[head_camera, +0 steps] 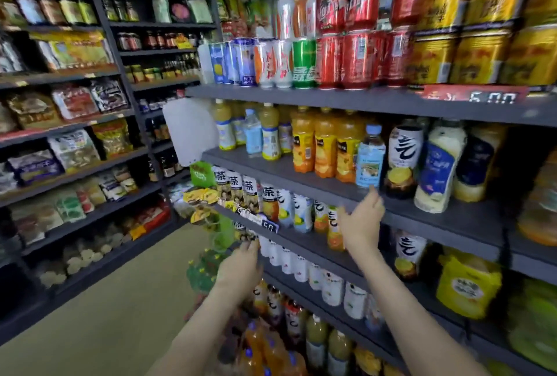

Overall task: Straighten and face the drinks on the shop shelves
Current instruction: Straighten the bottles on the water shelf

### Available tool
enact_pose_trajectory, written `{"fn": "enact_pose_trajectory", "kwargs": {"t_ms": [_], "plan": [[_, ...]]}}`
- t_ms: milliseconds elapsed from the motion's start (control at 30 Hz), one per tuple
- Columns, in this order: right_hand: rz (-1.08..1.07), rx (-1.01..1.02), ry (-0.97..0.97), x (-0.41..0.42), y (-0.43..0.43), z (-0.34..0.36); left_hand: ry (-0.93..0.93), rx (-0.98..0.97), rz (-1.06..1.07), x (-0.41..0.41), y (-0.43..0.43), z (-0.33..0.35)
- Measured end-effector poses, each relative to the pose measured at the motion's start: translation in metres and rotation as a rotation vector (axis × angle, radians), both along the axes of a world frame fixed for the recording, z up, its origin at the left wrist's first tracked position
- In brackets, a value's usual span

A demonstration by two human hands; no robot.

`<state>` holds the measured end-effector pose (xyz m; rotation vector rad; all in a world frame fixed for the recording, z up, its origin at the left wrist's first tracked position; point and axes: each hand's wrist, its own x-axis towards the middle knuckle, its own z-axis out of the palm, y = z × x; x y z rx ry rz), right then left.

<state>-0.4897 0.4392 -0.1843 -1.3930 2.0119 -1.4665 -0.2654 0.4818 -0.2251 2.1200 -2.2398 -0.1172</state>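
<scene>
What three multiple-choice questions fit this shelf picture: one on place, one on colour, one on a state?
1. Where is the green can?
A) between a white can and a red can
B) among orange juice bottles
C) on the floor
2. What colour is the cap of the pale blue bottle?
A) red
B) blue
C) black
3. How is the right hand?
A) gripping a bottle
B) fisted
C) open, holding nothing
Answers: A, white can left, red can right; B, its cap shows blue; C, fingers spread, nothing held.

Relaxed right hand (363,222) just below pale-blue bottle (370,158), perhaps in contact.
</scene>
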Motion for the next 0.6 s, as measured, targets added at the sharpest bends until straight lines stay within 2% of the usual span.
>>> {"fn": "enact_pose_trajectory", "kwargs": {"t_ms": [100,200,300,433,600], "plan": [[-0.184,-0.078,-0.018,-0.006,-0.034,0.016,0.091,-0.128,-0.113,-0.006,-0.061,0.025],[-0.273,-0.131,-0.029,-0.009,-0.061,0.019,0.169,-0.259,-0.210,-0.024,-0.111,0.041],[-0.349,-0.150,0.002,-0.003,-0.089,0.016,0.337,-0.353,-0.254,-0.033,-0.155,0.049],[-0.515,-0.139,0.007,0.010,-0.123,0.013,0.440,-0.422,-0.246,-0.016,-0.208,0.056],[-0.772,-0.206,-0.013,0.022,-0.148,0.002,0.640,-0.493,-0.087,0.035,-0.277,0.059]]}}
